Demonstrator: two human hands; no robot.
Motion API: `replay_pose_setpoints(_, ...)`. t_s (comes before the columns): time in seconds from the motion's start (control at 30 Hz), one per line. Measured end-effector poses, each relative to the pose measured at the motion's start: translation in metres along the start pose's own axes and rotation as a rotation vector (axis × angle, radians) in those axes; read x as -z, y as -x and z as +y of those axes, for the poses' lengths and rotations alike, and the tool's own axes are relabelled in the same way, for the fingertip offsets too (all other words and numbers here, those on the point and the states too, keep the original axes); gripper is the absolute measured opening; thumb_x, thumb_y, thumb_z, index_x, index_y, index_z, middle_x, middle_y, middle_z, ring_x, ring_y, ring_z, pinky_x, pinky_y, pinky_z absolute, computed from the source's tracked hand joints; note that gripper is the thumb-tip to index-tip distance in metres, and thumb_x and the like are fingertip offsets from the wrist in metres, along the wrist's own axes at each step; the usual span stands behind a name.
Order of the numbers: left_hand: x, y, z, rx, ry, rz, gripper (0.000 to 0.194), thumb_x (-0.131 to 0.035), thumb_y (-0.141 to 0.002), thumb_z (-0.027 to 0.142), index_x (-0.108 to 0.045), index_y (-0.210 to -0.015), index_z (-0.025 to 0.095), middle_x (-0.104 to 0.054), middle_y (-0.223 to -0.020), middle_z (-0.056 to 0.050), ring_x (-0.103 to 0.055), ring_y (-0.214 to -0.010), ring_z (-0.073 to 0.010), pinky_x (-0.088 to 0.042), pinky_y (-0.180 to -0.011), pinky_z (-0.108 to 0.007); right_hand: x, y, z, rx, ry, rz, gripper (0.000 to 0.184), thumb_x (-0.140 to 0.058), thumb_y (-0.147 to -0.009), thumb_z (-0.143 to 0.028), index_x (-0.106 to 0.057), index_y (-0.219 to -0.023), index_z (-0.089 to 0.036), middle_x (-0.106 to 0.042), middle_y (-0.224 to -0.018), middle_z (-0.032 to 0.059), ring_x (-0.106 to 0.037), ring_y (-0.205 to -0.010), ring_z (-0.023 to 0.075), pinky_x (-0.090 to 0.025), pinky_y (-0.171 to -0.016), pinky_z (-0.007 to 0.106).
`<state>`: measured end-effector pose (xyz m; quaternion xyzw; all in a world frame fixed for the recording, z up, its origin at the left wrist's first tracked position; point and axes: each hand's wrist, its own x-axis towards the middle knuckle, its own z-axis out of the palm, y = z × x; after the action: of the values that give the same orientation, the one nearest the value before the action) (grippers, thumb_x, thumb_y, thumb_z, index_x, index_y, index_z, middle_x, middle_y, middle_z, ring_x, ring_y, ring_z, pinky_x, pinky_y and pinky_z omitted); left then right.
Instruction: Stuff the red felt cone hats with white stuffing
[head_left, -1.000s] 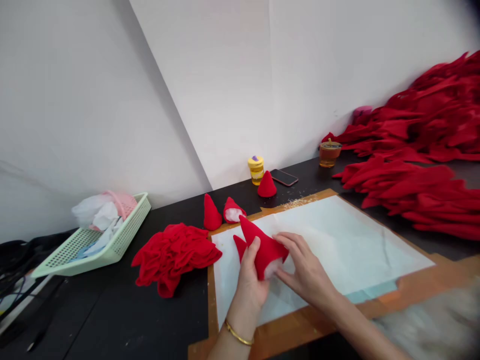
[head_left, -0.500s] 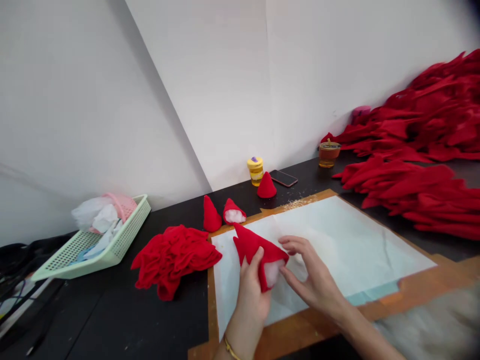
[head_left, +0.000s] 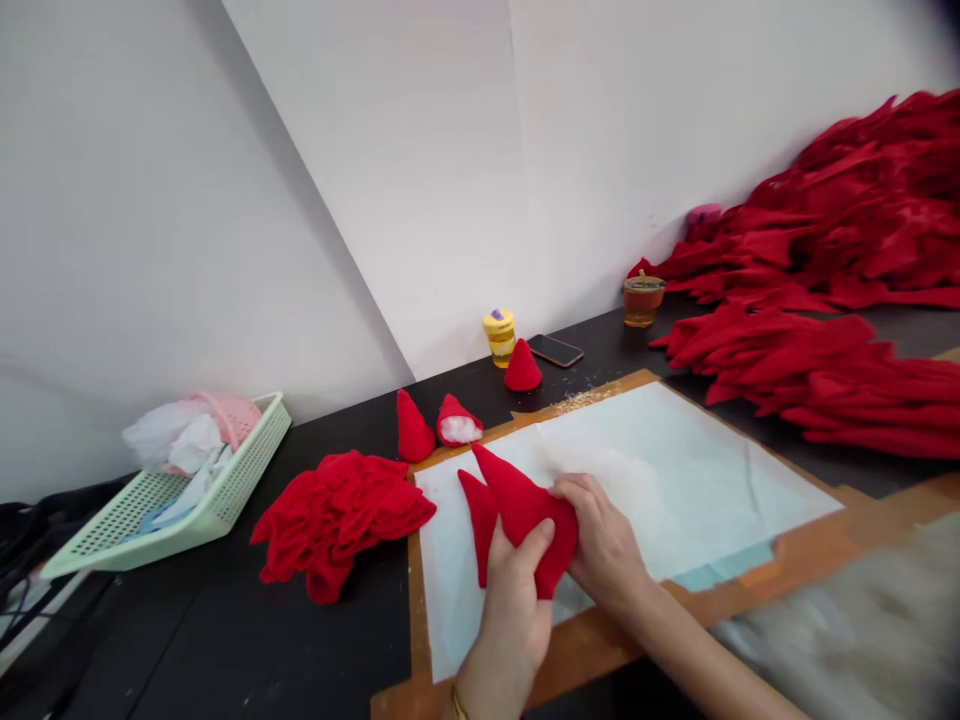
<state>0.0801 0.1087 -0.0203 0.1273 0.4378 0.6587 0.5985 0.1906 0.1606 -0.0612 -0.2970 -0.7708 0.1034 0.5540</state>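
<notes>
My left hand (head_left: 514, 610) grips a red felt cone (head_left: 525, 515) from below, thumb pressed on its side. My right hand (head_left: 604, 545) closes round the cone's wide end from the right, fingers pressed against it. The cone points up and to the left. A second red cone tip (head_left: 478, 510) shows just behind it. Both hands hover over white paper (head_left: 675, 470) on a brown board (head_left: 825, 550). Three small red cones stand beyond: one upright (head_left: 413, 428), one lying with white stuffing showing (head_left: 456, 422), one near the wall (head_left: 523, 367).
A heap of red felt pieces (head_left: 337, 515) lies left of the board. A green basket (head_left: 172, 490) with white wads sits far left. A large pile of red felt (head_left: 825, 290) fills the right. A yellow jar (head_left: 499, 336), a phone (head_left: 555, 350) and an amber cup (head_left: 643, 299) stand by the wall.
My right hand has moved in from open fingers beside the cone to closing on its wide end. The white stuffing seen at the opening is now covered. The view shifted slightly.
</notes>
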Motion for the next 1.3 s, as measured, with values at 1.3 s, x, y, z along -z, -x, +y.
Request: replay_pose_setpoints(1.3,0.015,-0.017,0.028,-0.155,0.022,-0.012,0.068,-0.078,-0.081,0.048,-0.053,-0.138,0.02,-0.065,-0.132,-0.013,-0.062,-0.125,-0.0292,-0.047,-0.112,-0.042,0.01,0.012,-0.004,-0.524,-0.398,-0.109,0.045,-0.063,-0.093,-0.045,-0.055,-0.131,-0.023,-0.056,-0.142,0.0158,-0.065,-0.115,0.0308,-0.06,-0.085,0.045)
